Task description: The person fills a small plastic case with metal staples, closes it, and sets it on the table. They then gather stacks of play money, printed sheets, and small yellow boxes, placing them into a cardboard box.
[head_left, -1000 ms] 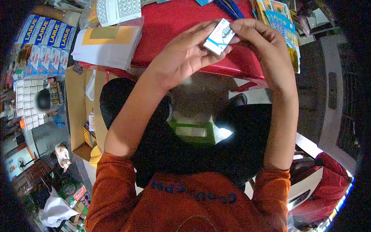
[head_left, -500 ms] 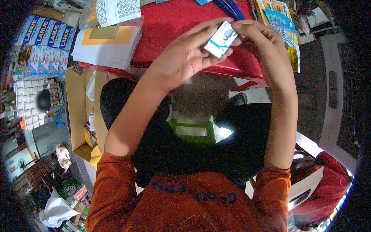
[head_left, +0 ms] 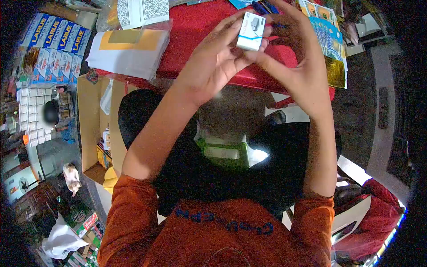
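Above the near edge of a red table (head_left: 187,62), a small white box (head_left: 251,32) with a grey picture and a blue stripe is held up. My left hand (head_left: 218,55) grips it from the left side, thumb along its edge. My right hand (head_left: 298,58) is curved around the right side, its thumb at the lower corner of the box and its other fingers partly hidden behind. Whether those fingers press on the box is hard to tell.
Plastic-wrapped papers (head_left: 124,53) lie on the table's left. Blue and gold packets (head_left: 327,40) lie at its right, and a blue object (head_left: 264,7) at the back. An open cardboard box (head_left: 91,129) stands left of my legs. A cat (head_left: 71,178) is on the floor.
The small box has turned more upright and moved slightly left. My right hand has spread wider, its thumb now at the box's lower corner and its fingers raised behind.
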Demonstrator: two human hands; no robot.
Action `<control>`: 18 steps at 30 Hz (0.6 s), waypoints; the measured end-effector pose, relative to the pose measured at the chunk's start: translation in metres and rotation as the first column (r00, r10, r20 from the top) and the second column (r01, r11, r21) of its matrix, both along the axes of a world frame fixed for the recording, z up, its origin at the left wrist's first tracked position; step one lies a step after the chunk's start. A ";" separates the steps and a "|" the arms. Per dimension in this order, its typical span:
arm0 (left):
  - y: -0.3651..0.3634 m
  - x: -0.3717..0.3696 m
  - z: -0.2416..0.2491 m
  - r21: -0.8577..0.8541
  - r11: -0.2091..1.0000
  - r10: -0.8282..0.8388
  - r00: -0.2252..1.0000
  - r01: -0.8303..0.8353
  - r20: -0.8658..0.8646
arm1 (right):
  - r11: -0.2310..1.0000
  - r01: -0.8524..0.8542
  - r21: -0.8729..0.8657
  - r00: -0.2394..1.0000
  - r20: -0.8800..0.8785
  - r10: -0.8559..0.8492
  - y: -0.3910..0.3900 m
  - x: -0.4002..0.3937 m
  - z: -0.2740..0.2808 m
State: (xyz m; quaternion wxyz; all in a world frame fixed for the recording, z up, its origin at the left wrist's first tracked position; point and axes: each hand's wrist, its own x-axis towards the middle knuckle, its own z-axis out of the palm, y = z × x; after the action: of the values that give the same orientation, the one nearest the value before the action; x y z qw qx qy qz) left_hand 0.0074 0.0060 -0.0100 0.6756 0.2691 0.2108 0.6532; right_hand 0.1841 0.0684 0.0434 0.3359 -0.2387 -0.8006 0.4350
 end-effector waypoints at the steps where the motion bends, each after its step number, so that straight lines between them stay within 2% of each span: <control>1: 0.001 0.000 0.000 0.005 1.000 -0.002 0.999 0.002 -0.037 | 0.996 0.038 -0.084 0.997 -0.062 -0.043 0.000 -0.001 -0.001; 5: -0.002 0.003 0.006 -0.030 0.998 0.053 0.995 -0.056 -0.081 | 0.995 0.001 -0.098 0.988 -0.153 -0.016 0.000 -0.003 -0.004; 7: -0.003 0.003 0.007 -0.044 0.997 0.061 0.995 -0.065 -0.072 | 0.972 -0.030 -0.231 0.978 -0.208 -0.019 0.000 -0.002 -0.003; 8: -0.003 0.003 0.007 -0.043 0.997 0.062 0.996 -0.065 -0.071 | 0.973 -0.030 -0.230 0.978 -0.207 -0.018 0.001 -0.002 -0.004; 10: -0.002 0.002 0.008 -0.005 0.999 0.054 0.995 -0.054 -0.080 | 0.909 -0.201 -0.364 0.926 -0.373 0.055 0.002 -0.003 -0.003; 11: -0.003 0.001 0.008 -0.004 0.999 0.054 0.995 -0.054 -0.079 | 0.909 -0.201 -0.364 0.926 -0.372 0.055 -0.001 -0.003 0.001; 13: -0.005 0.000 0.012 0.020 0.998 0.058 0.994 -0.057 -0.095 | 0.838 -0.131 -0.529 0.949 -0.311 -0.047 -0.011 -0.006 0.018; 16: -0.008 0.001 0.017 0.087 0.993 0.098 0.977 -0.082 -0.190 | 0.881 -0.149 -0.449 0.970 -0.242 0.041 0.003 0.000 0.008; 18: -0.007 -0.003 0.017 0.130 0.986 0.137 0.962 -0.109 -0.237 | 0.890 -0.105 -0.443 0.978 -0.209 0.011 -0.004 0.003 0.014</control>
State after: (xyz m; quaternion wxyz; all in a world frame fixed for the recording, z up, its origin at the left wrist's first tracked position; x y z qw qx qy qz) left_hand 0.0041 -0.0008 0.0072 0.5857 0.3728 0.2710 0.6667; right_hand 0.1872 0.0647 0.0575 0.3368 -0.2409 -0.6465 0.6407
